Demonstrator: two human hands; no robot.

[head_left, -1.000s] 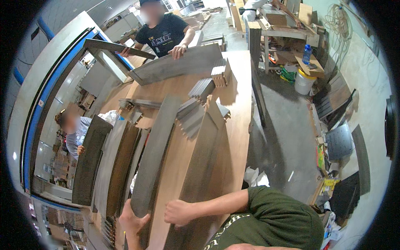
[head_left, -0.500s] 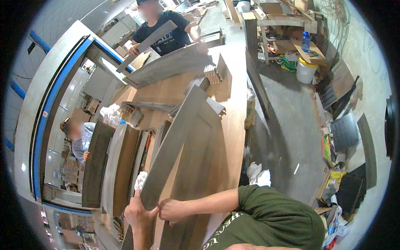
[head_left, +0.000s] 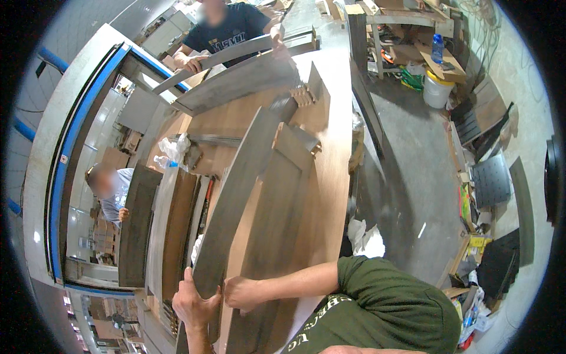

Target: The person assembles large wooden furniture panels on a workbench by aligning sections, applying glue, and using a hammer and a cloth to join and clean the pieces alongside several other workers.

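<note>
Here both hands, left hand (head_left: 190, 304) and right hand (head_left: 240, 293), clamp the near end of the long grey board (head_left: 236, 197) lying on the desk (head_left: 330, 171); pinched fingers or a swinging far end look likely.

Bright, even indoor light; soft shadows on the floor (head_left: 413, 177); strong fisheye bending, faces perhaps deliberately blurred.

Wearer: olive-green short-sleeved T-shirt (head_left: 383, 307), pale lettering across the chest, sleeve hem above the elbow; forearms bare; left hand (head_left: 191, 304) and right hand (head_left: 242, 293) bare, no gloves, rings or watch visible
</note>
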